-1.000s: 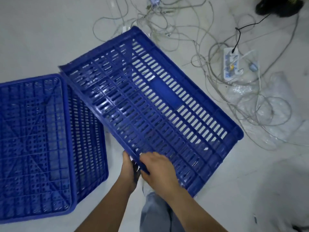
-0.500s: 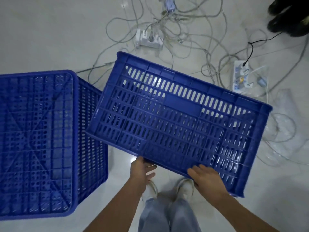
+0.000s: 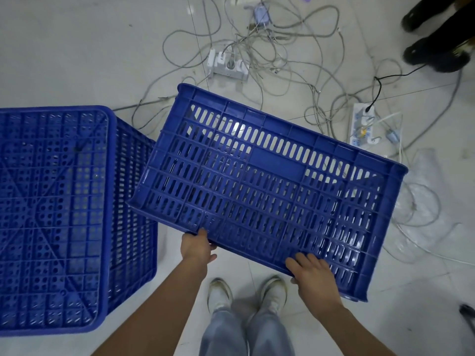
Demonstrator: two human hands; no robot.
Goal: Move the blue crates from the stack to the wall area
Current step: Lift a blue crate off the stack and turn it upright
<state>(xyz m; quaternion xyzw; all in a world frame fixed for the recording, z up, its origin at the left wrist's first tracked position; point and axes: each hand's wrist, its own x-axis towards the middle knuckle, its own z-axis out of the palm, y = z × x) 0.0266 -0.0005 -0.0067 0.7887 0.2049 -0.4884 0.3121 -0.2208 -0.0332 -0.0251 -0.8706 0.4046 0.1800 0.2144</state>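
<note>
- Hands first: the left hand (image 3: 196,246) curls under the near long edge of the carried blue crate (image 3: 264,186), fingers hidden beneath the rim and thumb side showing; the right hand (image 3: 309,269) is clamped over the same edge, further toward the crate's right-hand corner, with its fingers (image 3: 304,259) lying on the slotted wall.
- Both hands are closed on this one crate, spaced apart along its near edge, and neither is free.
- Crate held off the floor, tilted so that its slotted long wall faces up toward the camera; its long axis runs across the body, rising slightly to the left and away from the hands.
- Right of the crate's middle, the right hand looks nearer the heavier overhanging end, so I judge it carries more of the load in any swing.
- Left of the carried crate, just beside its left corner, stands the stack of blue crates (image 3: 54,217), bottoms up; whether the two touch I cannot tell.
- Below the carried crate, the person's white shoes (image 3: 221,294) stand on pale floor tiles (image 3: 77,47).
- Beyond the carried crate's far edge lies a tangle of grey cables (image 3: 282,55) with a white power strip (image 3: 227,65), another power strip (image 3: 362,124) to the right, and clear plastic wrap (image 3: 431,201); a trip risk, in my judgement.
- No wall shows, so the direction to carry cannot be read.
</note>
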